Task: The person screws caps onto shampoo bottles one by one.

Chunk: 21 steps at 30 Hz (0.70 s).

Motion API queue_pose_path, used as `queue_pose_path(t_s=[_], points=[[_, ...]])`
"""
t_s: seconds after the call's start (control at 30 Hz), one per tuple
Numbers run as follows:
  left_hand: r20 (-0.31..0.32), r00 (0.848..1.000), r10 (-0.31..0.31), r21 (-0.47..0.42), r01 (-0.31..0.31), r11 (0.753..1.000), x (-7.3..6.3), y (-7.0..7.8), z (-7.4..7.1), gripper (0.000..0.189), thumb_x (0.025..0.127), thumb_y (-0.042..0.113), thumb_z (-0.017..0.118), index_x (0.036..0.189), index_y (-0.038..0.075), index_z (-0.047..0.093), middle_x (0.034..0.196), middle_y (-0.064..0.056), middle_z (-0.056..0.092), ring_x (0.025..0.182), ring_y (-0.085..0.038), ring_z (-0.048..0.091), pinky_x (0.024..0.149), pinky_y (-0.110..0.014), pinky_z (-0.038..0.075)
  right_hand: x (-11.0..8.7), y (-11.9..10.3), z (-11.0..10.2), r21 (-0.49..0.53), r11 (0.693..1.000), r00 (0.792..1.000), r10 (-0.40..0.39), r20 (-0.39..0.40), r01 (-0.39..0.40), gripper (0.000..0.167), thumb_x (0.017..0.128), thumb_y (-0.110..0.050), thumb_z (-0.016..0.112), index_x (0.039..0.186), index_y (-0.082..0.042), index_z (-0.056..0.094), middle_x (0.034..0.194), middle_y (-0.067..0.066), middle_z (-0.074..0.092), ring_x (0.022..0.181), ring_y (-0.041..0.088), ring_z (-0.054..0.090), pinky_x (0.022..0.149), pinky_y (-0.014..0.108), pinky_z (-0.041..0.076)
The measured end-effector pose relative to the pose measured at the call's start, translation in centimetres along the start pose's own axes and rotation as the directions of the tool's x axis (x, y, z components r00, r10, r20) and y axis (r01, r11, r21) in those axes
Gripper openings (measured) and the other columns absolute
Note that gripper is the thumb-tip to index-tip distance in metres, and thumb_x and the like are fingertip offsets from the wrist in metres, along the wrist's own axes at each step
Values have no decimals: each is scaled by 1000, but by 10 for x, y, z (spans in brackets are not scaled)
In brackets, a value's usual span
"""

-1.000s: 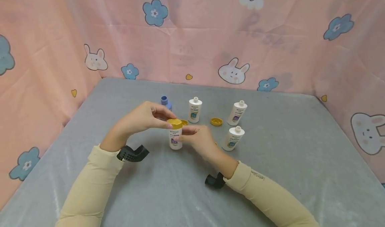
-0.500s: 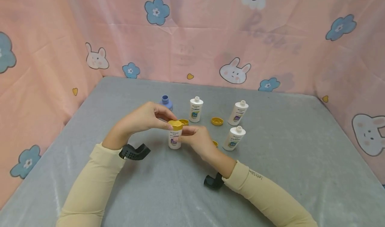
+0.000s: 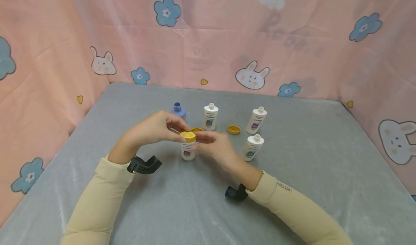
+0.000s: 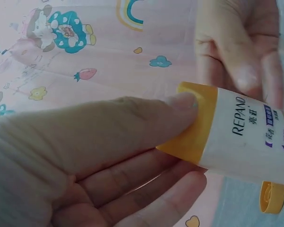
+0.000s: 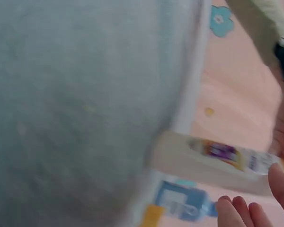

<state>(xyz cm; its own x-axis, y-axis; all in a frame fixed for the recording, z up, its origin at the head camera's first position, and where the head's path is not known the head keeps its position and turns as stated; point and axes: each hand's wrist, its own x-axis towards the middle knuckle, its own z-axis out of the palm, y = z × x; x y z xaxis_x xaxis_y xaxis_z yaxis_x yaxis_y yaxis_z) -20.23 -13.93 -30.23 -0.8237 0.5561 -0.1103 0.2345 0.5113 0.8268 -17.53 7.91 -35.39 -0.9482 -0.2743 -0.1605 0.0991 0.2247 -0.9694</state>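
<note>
A white bottle [image 3: 187,153] with "REPAND" on its label stands upright on the grey cloth, a gold cap [image 3: 187,136] on its top. My left hand [image 3: 156,127] pinches this cap, with the thumb [image 4: 180,106] on its near face and fingers behind. On the bottle's other side is my right hand [image 3: 217,147], its fingers stretched out loosely at cap height. In the right wrist view, the right thumb [image 5: 280,187] overlaps the bottle's upper end, and the fingertips [image 5: 239,208] lie below its edge with a gap.
Behind the hands stand a blue bottle [image 3: 178,110] and a white bottle [image 3: 210,118], both uncapped. Two more uncapped white bottles, one farther [image 3: 256,121] and one nearer [image 3: 253,148], stand to the right. Loose gold caps lie among them, one cap [image 3: 234,130] in plain sight.
My right hand has loosened from the bottle's body and shifted slightly up and right, its fingers straighter. My left hand stays on the cap.
</note>
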Motion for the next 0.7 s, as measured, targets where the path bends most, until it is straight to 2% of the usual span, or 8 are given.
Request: queue_pose_path(t_s=[0.13,0.27,0.4,0.57,0.7], points=[[-9,1000,3,24,-3,1000,-1,2,1,27,83,10,80,109,7,74,109,-7,75,105,-20,71,89,-36,60,-10,-16,-17,11,998,998,-53,-44,54,42,85,-12,78,126,-8,68,126,7,71,121,23,65,102,36,54],[-22,1000,-6,33,6,999,-2,5,1,27,83,11,80,109,7,75,107,-7,75,103,-20,72,88,-34,60,-20,-28,-35,-58,992,989,-118,-86,113,39,85,-17,80,123,-12,70,123,5,72,121,20,65,101,36,54],[-50,998,-24,40,26,999,-3,7,3,29,81,14,82,109,8,75,107,-7,75,103,-19,72,89,-34,60,-26,-33,-50,-108,984,982,-151,-116,139,38,84,-21,81,120,-13,72,122,3,72,118,18,66,96,29,56],[-122,991,-49,62,57,996,-2,13,8,35,80,22,84,111,11,74,115,-7,74,111,-22,69,96,-37,57,-36,-36,-71,-123,983,974,-153,-164,134,41,84,-26,81,122,-12,71,121,0,73,115,10,66,92,19,55],[-208,978,1,116,23,993,-2,21,18,39,81,23,84,116,13,72,119,-4,72,115,-23,67,100,-38,55,-44,-38,-90,-141,982,965,-153,-211,125,45,84,-32,81,123,-12,71,115,-10,74,111,2,65,92,15,53]])
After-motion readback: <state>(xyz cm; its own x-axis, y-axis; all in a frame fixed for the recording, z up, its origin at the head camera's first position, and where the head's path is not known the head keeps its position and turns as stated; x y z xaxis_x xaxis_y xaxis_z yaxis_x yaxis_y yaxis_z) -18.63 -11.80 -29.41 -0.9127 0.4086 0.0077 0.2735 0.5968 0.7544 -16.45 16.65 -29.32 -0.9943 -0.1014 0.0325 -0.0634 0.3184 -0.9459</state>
